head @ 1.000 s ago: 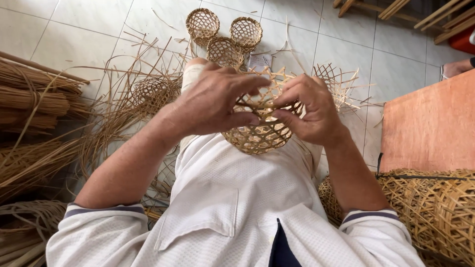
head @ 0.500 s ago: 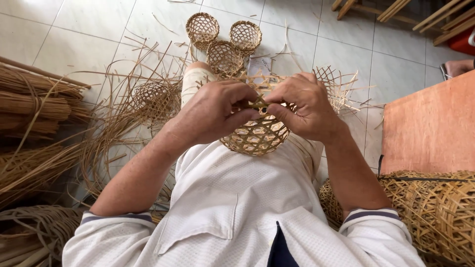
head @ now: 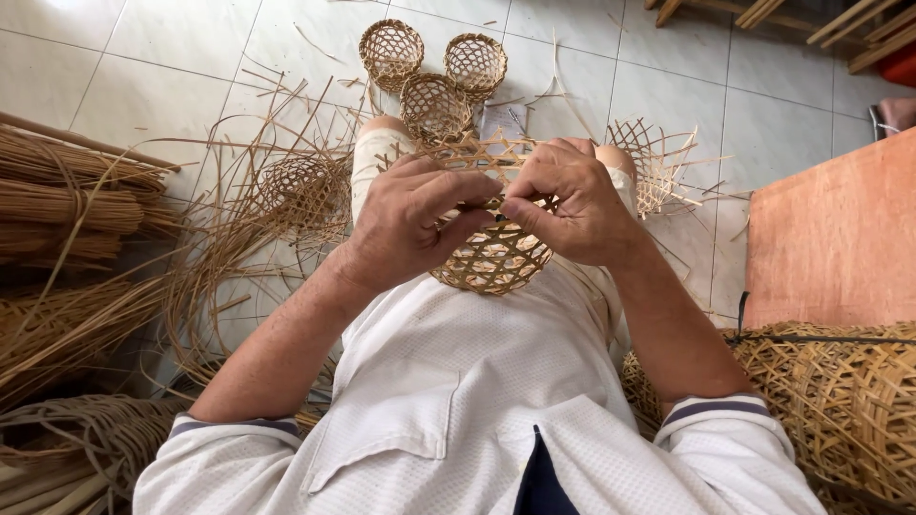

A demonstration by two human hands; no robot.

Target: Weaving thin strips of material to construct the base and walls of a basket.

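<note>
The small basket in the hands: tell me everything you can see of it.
The small basket is a rounded bowl of thin, pale tan strips woven in an open hexagonal lattice, with loose strip ends still sticking out at its unfinished rim. It sits tilted on the person's lap, its rounded bottom toward the camera. The left hand grips its upper left side and the right hand its upper right, the fingertips of both meeting at the rim.

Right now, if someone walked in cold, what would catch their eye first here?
First, the two hands at centre: the left hand and right hand pinch the rim of a small open-weave basket held over the lap. Beyond the knees, three finished little baskets sit clustered on the tiled floor. Bundles of cane strips lie at the left, and a large woven basket at the lower right.
</note>
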